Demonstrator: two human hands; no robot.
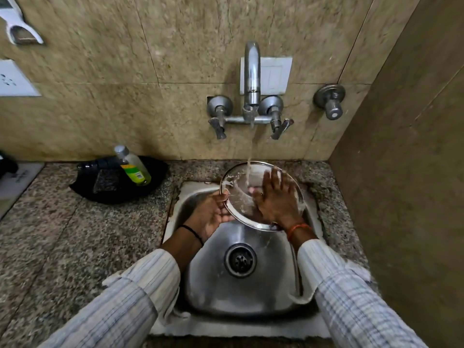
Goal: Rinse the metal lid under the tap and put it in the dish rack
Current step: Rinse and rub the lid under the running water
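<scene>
The round metal lid point(238, 194) is tilted over the steel sink point(216, 285), right under the tap point(251, 74). A stream of water falls from the tap onto the lid's face and splashes off it. My left hand point(212, 213) grips the lid's left rim, with its fingers curled round the edge. My right hand point(275, 197) lies flat on the lid's face with its fingers spread, covering the right part of it. No dish rack is in view.
A black tray point(155, 182) with a scrub pad and a bottle of yellow dish liquid point(134, 167) sits on the granite counter point(62, 234) left of the sink. Two tap handles flank the spout. A brown wall closes in the right side.
</scene>
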